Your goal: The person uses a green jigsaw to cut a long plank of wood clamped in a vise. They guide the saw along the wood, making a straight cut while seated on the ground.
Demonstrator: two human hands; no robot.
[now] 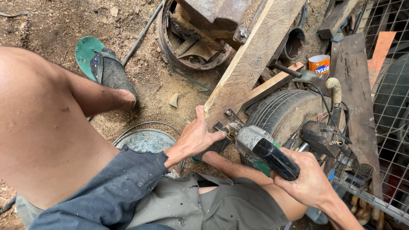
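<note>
My right hand (307, 179) grips the black handle of a grey power tool (260, 149), which looks like a jigsaw. Its front end meets the near end of a long wooden plank (251, 55). The plank slopes up and away, resting over a worn tyre (281, 111). My left hand (197, 135) lies flat against the plank's near end, thumb up along its edge, right beside the tool's front. My left forearm wears a dark blue sleeve (115, 191). My bare knee (38, 123) fills the left, and my foot in a green sandal (102, 64) rests on sawdust.
A rusty metal wheel rim (191, 47) lies behind the plank. A round metal basin (147, 140) sits under my left arm. An orange tin can (319, 64), dark boards (355, 85) and wire mesh (390, 115) crowd the right side. Black cables run over the tyre.
</note>
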